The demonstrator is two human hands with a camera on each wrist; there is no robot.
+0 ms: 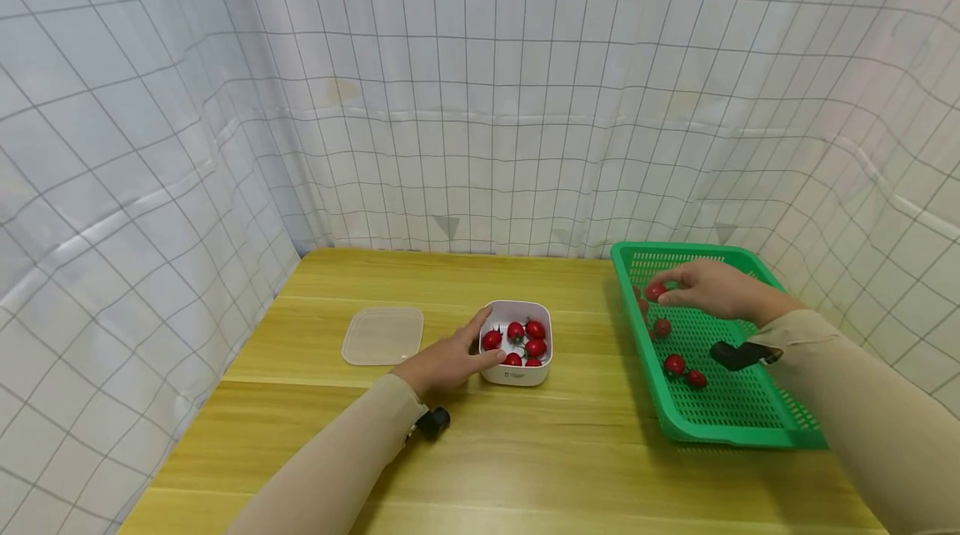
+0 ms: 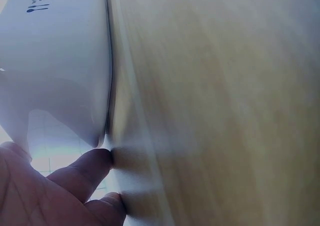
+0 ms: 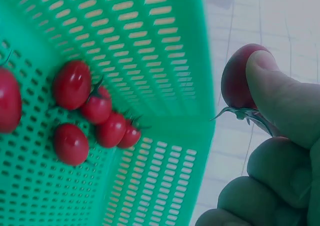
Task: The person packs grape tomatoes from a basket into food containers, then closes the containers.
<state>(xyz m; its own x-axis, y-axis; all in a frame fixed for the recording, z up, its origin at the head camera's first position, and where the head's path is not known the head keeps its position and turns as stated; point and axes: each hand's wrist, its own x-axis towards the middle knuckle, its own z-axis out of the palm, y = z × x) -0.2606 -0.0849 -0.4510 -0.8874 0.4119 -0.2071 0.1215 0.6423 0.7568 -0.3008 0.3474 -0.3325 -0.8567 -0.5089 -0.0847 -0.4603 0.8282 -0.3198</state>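
Note:
A white square container (image 1: pixel 515 377), holding several red cherry tomatoes (image 1: pixel 536 347), stands on the wooden table. My left hand (image 1: pixel 448 362) grips its left side, with the thumb at the front rim and the index finger along the back part. In the left wrist view, other fingers (image 2: pixel 87 171) of that hand sit low by the container's wall. Over the far left part of a green basket (image 1: pixel 660 410), my right hand (image 1: pixel 712 289) pinches a cherry tomato (image 3: pixel 237 78) between thumb and fingers; its green stem hangs below. More cherry tomatoes (image 3: pixel 72 85) lie loose in the basket.
A translucent lid (image 1: pixel 383 337) lies flat to the left of the container. White grid-patterned curtains (image 1: pixel 480 102) enclose the table (image 1: pixel 480 468) at the back and both sides. Black wrist cameras (image 1: pixel 433 422) are strapped below both hands.

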